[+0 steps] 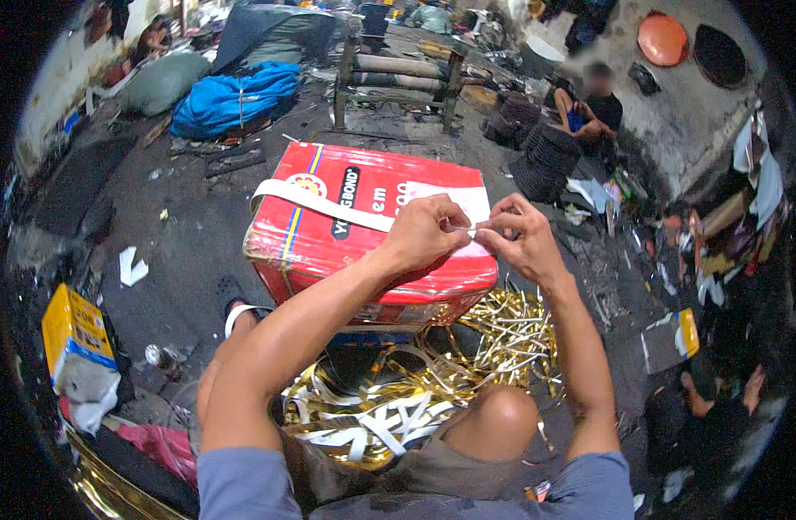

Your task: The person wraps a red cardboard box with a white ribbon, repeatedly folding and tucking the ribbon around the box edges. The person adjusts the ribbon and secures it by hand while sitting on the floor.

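Note:
A red box (pixel 329 165) with a shiny wrapped top stands in front of me and serves as a work surface. Across its top runs a flat white strip (pixel 324 205), one end hanging over the left edge and the rest passing under my left hand. My left hand (pixel 428 232) rests over the box with thumb and index finger pinched on the strip. Facing it, my right hand (pixel 521 236) pinches the same small white end, so the fingertips nearly meet. A white paper-like patch (pixel 459 195) lies on the box just beyond my hands; part of it is covered.
Gold and white strips (pixel 398 420) lie heaped between my legs and the box. A yellow carton (pixel 76 334) is at left, a blue tarp bundle (pixel 238 100) and a wooden rack (pixel 398 82) farther off. Another person (pixel 601 108) sits at the far right.

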{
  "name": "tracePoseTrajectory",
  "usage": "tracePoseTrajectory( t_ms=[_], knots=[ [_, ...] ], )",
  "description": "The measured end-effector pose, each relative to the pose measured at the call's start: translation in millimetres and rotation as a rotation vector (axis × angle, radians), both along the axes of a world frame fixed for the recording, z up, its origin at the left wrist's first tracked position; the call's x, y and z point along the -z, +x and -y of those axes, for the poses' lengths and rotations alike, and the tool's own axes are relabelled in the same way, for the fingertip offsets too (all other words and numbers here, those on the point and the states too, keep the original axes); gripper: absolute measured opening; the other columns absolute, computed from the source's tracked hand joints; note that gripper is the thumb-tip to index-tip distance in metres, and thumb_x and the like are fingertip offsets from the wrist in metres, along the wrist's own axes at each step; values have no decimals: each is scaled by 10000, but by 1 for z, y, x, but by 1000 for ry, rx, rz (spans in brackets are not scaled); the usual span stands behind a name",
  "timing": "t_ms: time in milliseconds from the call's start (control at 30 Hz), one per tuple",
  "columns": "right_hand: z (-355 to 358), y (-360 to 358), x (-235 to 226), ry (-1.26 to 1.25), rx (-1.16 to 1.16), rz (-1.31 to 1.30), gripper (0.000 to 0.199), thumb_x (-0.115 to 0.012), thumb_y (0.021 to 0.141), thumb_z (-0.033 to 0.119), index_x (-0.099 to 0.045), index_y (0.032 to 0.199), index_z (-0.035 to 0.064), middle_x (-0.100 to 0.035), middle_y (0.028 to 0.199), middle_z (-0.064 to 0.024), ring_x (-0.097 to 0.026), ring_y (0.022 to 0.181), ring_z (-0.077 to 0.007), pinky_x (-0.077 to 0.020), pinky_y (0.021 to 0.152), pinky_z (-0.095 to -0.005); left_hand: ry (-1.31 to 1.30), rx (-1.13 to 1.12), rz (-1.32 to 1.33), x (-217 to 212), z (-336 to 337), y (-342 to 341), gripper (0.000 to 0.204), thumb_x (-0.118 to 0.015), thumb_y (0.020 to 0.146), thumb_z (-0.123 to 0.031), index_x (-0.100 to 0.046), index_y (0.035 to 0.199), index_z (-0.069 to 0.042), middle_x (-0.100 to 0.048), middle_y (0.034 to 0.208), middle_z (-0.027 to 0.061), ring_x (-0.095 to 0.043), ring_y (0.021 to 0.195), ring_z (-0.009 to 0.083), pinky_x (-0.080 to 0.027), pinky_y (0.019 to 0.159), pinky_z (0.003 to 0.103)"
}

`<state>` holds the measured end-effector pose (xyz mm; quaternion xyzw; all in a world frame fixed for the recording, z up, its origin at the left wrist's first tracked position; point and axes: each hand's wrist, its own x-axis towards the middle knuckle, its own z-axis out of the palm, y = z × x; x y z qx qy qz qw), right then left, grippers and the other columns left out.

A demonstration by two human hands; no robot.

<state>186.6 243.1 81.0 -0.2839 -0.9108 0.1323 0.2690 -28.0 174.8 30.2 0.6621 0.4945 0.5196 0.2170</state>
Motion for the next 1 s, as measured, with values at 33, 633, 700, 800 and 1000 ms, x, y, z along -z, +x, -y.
tracePoseTrajectory(
  t_ms=[33,633,700,800,1000],
  knots=[
    [4,-1,5,15,49,-12,217,-839,825,229,-825,1004,107,-654,972,-68,-631,800,-188,-537,717,-337,-31,14,8,1,1,0,227,-775,832,-191,-789,970,-11,-723,954,159,-692,838,264,-547,760,391],
    [-7,-23,62,-506,241,-601,98,-719,927,130,-640,949,76,-585,693,25,-501,584,-46,-377,497,-260,-98,36,-270,-27,-29,-9,145,-770,750,-153,-797,799,-20,-752,742,174,-746,671,287,-597,703,411],
    [-5,-22,65,-618,236,-700,177,-754,959,218,-647,965,77,-610,727,6,-518,617,-50,-394,525,-258,32,75,-315,-23,-33,-14,138,-763,753,-134,-795,808,-12,-752,738,169,-742,661,276,-595,693,404],
    [-16,-7,72,-578,265,-551,365,-700,1014,386,-652,904,41,-629,745,-8,-522,693,-90,-437,617,-313,71,127,-198,-15,-42,-1,150,-755,792,-149,-789,819,-6,-743,760,147,-716,711,230,-568,705,376],
    [7,-20,55,-920,215,-678,334,-662,1039,311,-560,775,134,-498,642,49,-410,526,-39,-335,463,-245,89,73,0,6,-24,9,124,-751,867,-103,-749,844,20,-708,804,108,-664,744,169,-527,681,327]
  ],
)
